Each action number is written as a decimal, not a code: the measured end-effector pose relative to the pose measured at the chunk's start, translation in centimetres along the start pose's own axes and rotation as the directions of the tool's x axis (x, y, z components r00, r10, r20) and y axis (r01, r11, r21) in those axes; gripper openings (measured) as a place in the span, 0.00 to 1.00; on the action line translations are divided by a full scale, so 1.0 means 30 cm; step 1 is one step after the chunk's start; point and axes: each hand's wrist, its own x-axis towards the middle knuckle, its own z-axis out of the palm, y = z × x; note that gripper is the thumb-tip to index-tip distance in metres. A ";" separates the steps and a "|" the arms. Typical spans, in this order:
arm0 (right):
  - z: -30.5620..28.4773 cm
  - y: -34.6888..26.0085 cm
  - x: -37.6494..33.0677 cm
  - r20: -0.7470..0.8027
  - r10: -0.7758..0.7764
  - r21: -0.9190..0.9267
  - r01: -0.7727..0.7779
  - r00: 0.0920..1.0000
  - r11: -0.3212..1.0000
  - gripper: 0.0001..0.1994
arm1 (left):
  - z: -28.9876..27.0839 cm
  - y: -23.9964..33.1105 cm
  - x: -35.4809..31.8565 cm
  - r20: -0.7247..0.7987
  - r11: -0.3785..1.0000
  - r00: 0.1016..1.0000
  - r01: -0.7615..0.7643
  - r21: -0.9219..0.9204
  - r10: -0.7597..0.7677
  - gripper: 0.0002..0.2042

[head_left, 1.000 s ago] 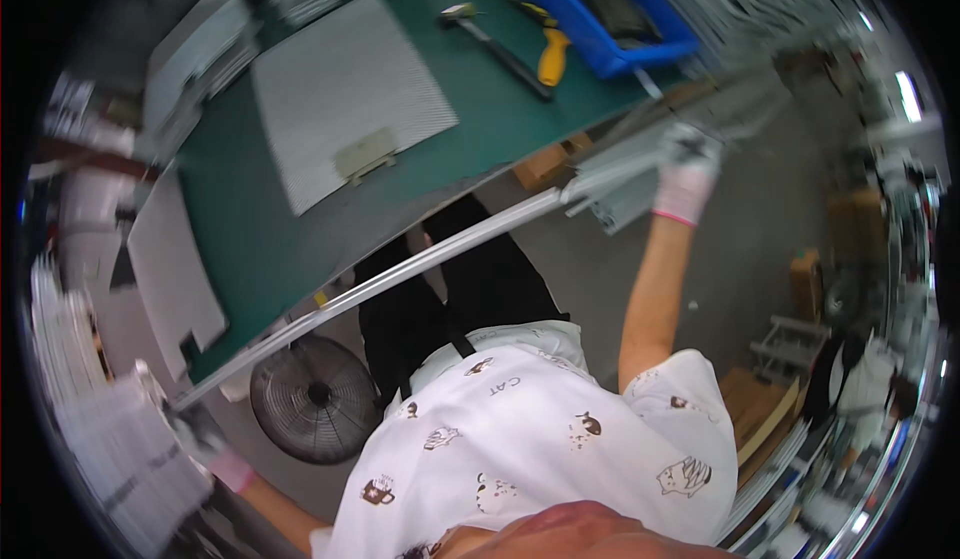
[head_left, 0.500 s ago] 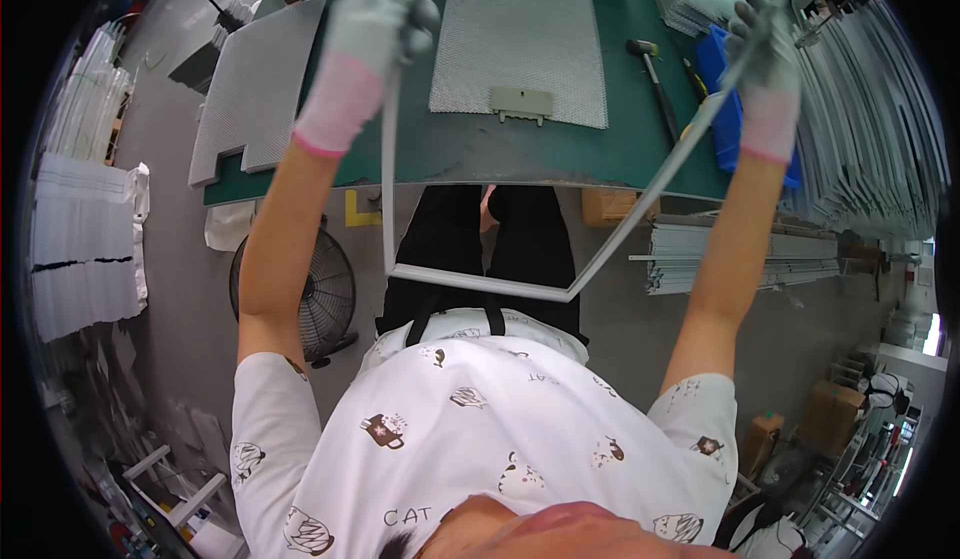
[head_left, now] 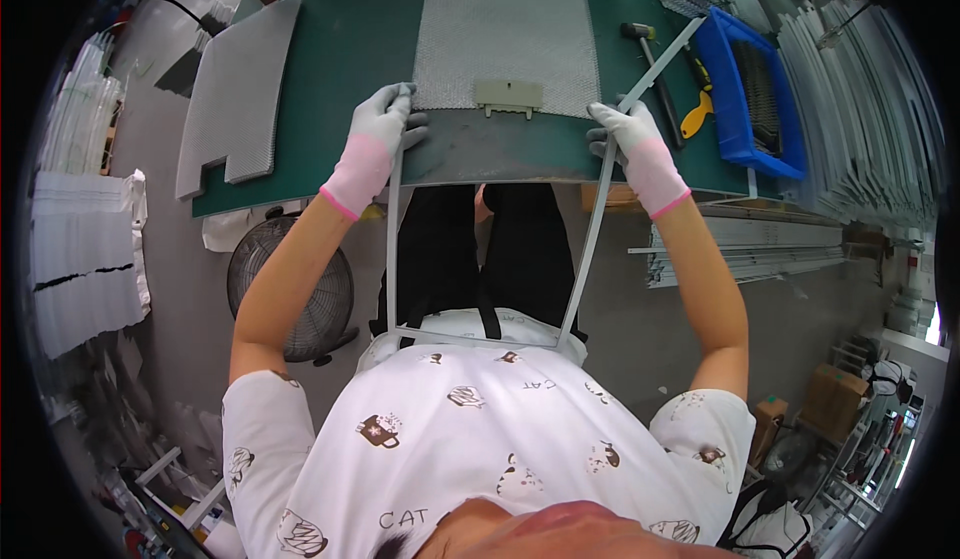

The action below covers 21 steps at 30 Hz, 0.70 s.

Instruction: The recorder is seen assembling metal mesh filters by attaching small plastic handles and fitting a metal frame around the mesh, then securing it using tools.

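The person's left hand (head_left: 378, 129), in a white-and-grey glove with a pink cuff, is closing its fingers and thumb on one side of a thin silver-grey metal strip frame (head_left: 390, 249). The matching gloved right hand (head_left: 638, 144) is clamping the opposite side, where the strip is bending outward — its free length is running past that hand, over the black-handled hammer (head_left: 668, 109), toward the open blue plastic bin (head_left: 724, 114). The frame is hanging between and below both hands, its bottom side lying just before or against the white printed shirt (head_left: 520, 399); contact can't be told. Two grips, well apart, are probably steadying such a slim, floppy shape.

Beyond and between the hands, a light-grey honeycomb-mesh panel (head_left: 510, 29) is lying flat on the green tabletop (head_left: 335, 79), with a small beige pronged block (head_left: 508, 95) resting at its near edge, maybe as a weight or guide — unclear. Right of the right hand, the hammer, a yellow-handled tool (head_left: 697, 117) and the bin are sitting close, likely for easy reach. Left of the left hand, a notched light-grey honeycomb panel (head_left: 240, 89) is lying apart, seemingly set aside there.
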 end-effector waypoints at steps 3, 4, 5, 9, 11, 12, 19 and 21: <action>-0.031 0.016 0.064 0.040 0.042 0.060 -0.045 0.998 0.997 0.15 | 0.015 0.009 -0.001 -0.015 0.997 1.000 0.021 -0.074 -0.022 0.15; -0.054 0.005 0.081 0.074 0.060 0.106 -0.067 0.995 0.992 0.12 | 0.010 -0.001 0.002 -0.009 0.992 0.999 0.039 -0.117 -0.040 0.14; -0.063 0.000 0.091 0.108 0.075 0.151 -0.091 0.991 0.984 0.09 | 0.006 -0.011 0.001 -0.002 0.986 0.998 0.055 -0.160 -0.056 0.14; -0.072 0.012 0.063 0.026 0.027 0.146 -0.030 0.999 0.989 0.15 | 0.005 -0.035 0.003 0.001 0.982 0.998 0.056 -0.182 -0.057 0.11; -0.058 0.013 0.034 -0.011 0.034 0.156 -0.032 0.999 0.987 0.20 | -0.005 -0.041 0.005 0.013 0.972 0.998 0.058 -0.227 -0.056 0.11; -0.066 0.033 0.043 0.011 0.004 0.196 -0.006 1.000 0.981 0.21 | -0.011 -0.045 0.007 0.031 0.962 0.998 0.060 -0.268 -0.054 0.11; -0.109 0.078 0.059 0.112 -0.072 0.397 0.022 0.991 0.917 0.26 | 0.000 -0.071 0.004 -0.057 0.933 0.998 -0.010 -0.360 -0.012 0.10; -0.105 0.085 0.060 0.104 -0.071 0.414 0.022 0.992 0.910 0.26 | 0.008 -0.085 0.013 -0.015 0.938 0.999 0.029 -0.344 -0.037 0.11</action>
